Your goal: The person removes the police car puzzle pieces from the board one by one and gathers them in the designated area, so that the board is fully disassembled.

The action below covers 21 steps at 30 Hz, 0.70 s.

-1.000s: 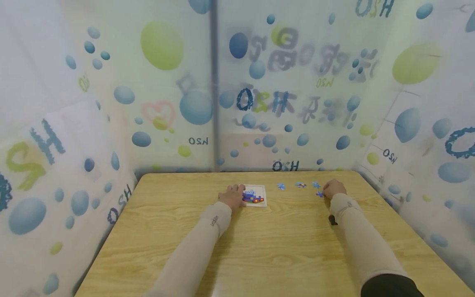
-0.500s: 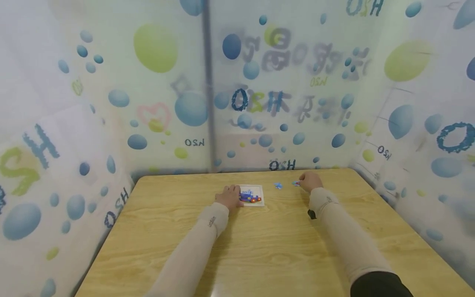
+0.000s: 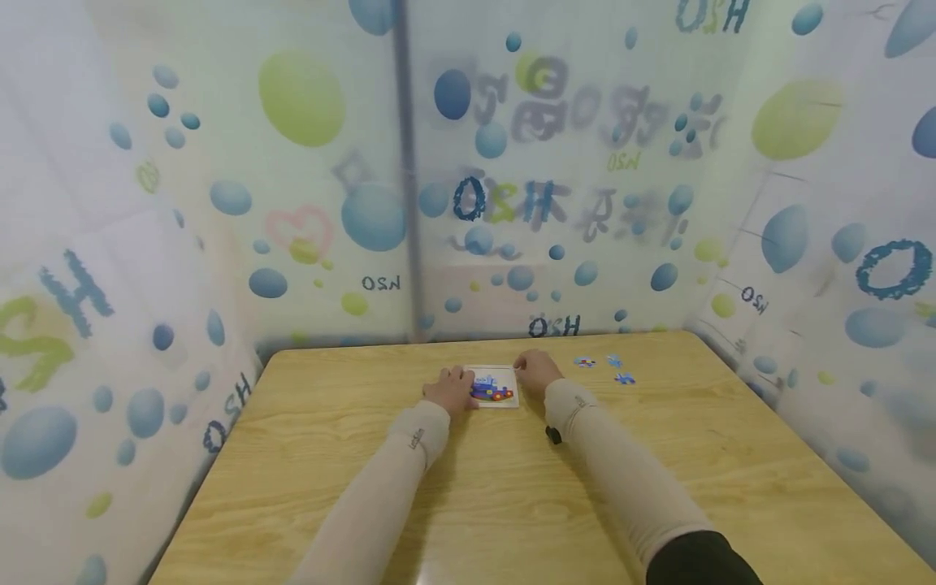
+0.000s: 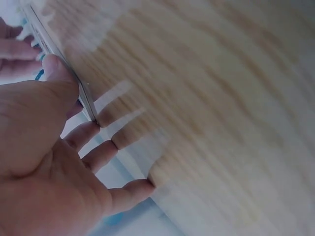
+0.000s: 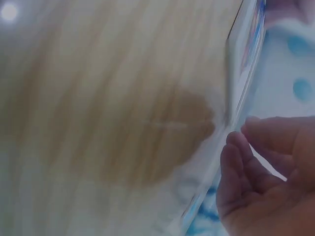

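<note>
A picture puzzle board [image 3: 493,395] with a blue ship and a pale border lies on the table in the head view. My left hand [image 3: 448,392] rests at its left edge, its thumb along the rim and the other fingertips beside it. My right hand [image 3: 539,375] is at the board's upper right corner, thumb and forefinger brought together. In the right wrist view the thumb and fingertips [image 5: 252,123] nearly meet beside the board's edge. The puzzle piece pinched there is too hidden to make out. Three loose puzzle pieces lie to the right, one of them multicoloured [image 3: 585,362].
The wooden table [image 3: 497,504] fills the lower part of the head view. A patterned curtain [image 3: 483,244] with blue and green dots stands close behind the table and on both sides. A second puzzle piece [image 3: 615,361] and a third piece [image 3: 625,379] lie near each other.
My right hand has moved left from the loose pieces to the board's corner. The puzzle piece nearest the board is no longer visible where it lay. My left hand stays at the board.
</note>
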Available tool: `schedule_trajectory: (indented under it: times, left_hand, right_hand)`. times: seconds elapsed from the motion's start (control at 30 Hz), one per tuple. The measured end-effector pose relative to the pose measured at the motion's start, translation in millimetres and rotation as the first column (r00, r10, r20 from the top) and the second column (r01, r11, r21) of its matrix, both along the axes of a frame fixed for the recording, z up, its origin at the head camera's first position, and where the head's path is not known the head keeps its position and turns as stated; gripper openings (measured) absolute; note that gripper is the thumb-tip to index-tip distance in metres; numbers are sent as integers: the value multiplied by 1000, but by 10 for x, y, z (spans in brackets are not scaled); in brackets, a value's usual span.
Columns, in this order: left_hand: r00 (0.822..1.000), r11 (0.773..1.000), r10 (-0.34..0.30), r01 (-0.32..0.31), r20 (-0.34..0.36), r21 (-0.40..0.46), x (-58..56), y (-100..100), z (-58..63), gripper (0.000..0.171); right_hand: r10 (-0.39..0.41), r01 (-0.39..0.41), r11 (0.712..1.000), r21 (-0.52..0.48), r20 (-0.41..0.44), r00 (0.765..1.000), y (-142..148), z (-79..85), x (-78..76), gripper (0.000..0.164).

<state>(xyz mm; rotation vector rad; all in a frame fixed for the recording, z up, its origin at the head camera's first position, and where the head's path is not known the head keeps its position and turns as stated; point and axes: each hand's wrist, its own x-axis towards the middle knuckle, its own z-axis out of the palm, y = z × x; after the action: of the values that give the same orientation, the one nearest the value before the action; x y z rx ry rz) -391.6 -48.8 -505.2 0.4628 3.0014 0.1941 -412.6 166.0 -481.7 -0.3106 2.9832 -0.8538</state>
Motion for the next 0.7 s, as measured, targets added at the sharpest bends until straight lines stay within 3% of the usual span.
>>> schedule_trajectory:
  times: [0.17,0.33,0.7]
  left_hand:
    - [1000,1000,8,-8,-3,-16,27,-4,24,64]
    - [1000,1000,-8,8,16,-18,88,11,109,58]
    - [1000,1000,-5,5,8,-16,43,6,60,58]
  right_hand:
    - [75,-77,996,42,46,996,-321,34,-21,21]
    - [108,-113,992,58,78,991,-433,-1,-28,22]
    - [117,-118,992,52,28,993,-500,-56,-47,16]
